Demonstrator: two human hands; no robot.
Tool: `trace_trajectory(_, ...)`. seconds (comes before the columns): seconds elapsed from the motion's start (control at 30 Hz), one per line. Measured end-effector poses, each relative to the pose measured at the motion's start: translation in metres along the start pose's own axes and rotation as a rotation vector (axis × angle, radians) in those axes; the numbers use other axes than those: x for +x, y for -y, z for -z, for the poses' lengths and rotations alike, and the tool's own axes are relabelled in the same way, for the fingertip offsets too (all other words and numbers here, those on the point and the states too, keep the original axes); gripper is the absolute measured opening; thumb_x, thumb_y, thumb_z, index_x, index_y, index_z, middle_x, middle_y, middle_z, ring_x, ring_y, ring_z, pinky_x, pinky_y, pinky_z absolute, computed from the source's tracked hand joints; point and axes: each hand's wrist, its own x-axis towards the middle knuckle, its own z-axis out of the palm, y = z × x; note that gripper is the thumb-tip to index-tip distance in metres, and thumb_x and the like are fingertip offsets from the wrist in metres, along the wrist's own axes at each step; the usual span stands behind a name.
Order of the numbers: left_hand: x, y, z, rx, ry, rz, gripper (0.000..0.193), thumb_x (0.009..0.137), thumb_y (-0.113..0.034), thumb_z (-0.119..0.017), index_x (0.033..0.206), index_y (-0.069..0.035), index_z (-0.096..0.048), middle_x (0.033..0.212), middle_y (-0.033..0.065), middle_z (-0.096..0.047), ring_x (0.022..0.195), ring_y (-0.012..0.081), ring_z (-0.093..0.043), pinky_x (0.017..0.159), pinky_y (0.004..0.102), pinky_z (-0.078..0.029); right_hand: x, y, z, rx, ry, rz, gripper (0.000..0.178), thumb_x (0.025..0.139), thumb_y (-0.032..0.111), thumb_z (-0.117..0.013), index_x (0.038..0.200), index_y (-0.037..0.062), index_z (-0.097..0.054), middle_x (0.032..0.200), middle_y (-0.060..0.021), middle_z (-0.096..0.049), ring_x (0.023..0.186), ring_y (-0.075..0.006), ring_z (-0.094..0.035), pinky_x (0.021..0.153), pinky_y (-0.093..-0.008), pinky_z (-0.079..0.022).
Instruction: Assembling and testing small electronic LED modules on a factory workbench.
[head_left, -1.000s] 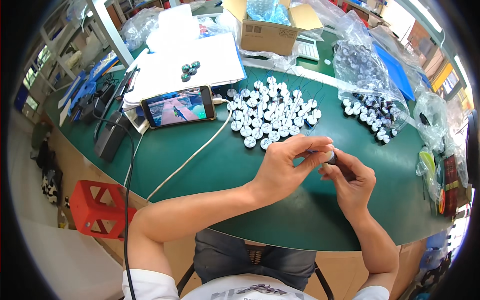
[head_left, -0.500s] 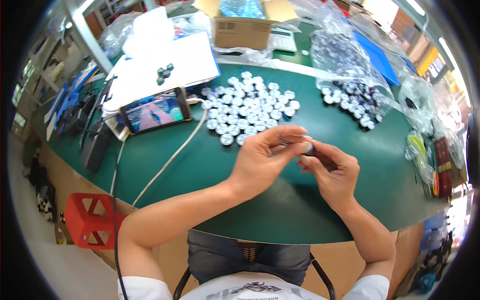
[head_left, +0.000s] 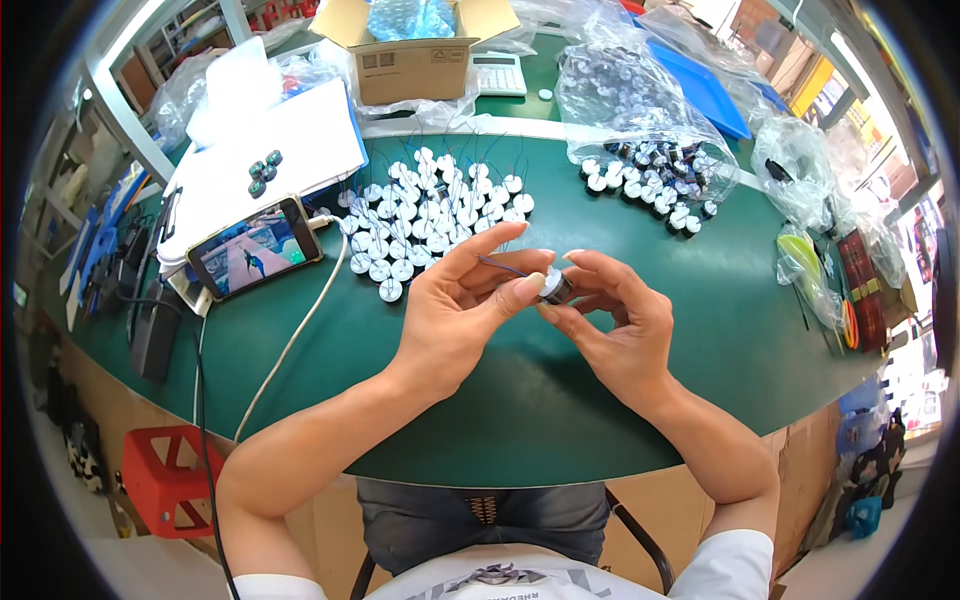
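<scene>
Between my fingertips, above the middle of the green table [head_left: 500, 420], is a small round part [head_left: 555, 288] with a white top and a dark side. My left hand [head_left: 445, 315] pinches it with thumb and fingers. A thin dark wire [head_left: 500, 266] runs across the left fingers. From the other side, my right hand [head_left: 630, 335] has its thumb and fingertips around the part's dark side. Just beyond my left hand, a group of similar white-topped parts [head_left: 405, 228] stands on the table, thin wires rising from them.
A clear plastic bag [head_left: 630, 95] spills more such parts [head_left: 670, 190] at the back right. An open cardboard box [head_left: 415, 75] and a calculator [head_left: 498, 75] stand at the back. Left are a propped phone [head_left: 255, 250], its white cable [head_left: 290, 345] and white sheets [head_left: 300, 140].
The view has shifted, so the table's contents sit further left. The part's white top and dark side now show between my fingers, where they were mostly hidden.
</scene>
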Motion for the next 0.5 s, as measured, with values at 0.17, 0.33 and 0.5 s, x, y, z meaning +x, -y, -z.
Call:
trace_trajectory(0.17,0.0,0.0006,0.0012,0.0,0.021,-0.009,0.047,0.088,-0.006,-0.067,0.132,-0.001,-0.049,0.113,0.0136,-0.066,0.103,0.017,-0.063,0.092,0.0309,-0.052,0.0017,-0.0005,-0.0023,-0.018,-0.025,0.029,0.049,0.073,-0.005,-0.076,0.118,0.0031,-0.058,0.091,-0.01,-0.069,0.083,-0.0171,-0.069,0.064,-0.0281,-0.057)
trace_trajectory(0.33,-0.0014,0.0011,-0.0004,0.059,0.031,-0.035,0.043,0.088,-0.003,-0.066,0.129,-0.002,-0.053,0.109,0.0117,-0.068,0.1,0.0167,-0.064,0.09,0.0299,-0.053,0.0005,-0.0018,-0.0017,-0.091,0.013,-0.005,0.053,0.073,-0.002,-0.076,0.121,0.0053,-0.056,0.093,-0.01,-0.07,0.081,-0.0189,-0.068,0.063,-0.0293,-0.056)
trace_trajectory(0.5,-0.0008,0.0076,0.0052,0.611,0.05,-0.317,0.036,0.083,0.002,-0.068,0.118,-0.006,-0.064,0.094,0.0093,-0.071,0.086,0.0174,-0.069,0.077,0.029,-0.055,0.0018,0.001,-0.0011,-0.238,0.117,-0.025,0.057,0.072,0.005,-0.078,0.124,0.0075,-0.055,0.094,-0.0096,-0.069,0.086,-0.0238,-0.066,0.069,-0.0322,-0.055)
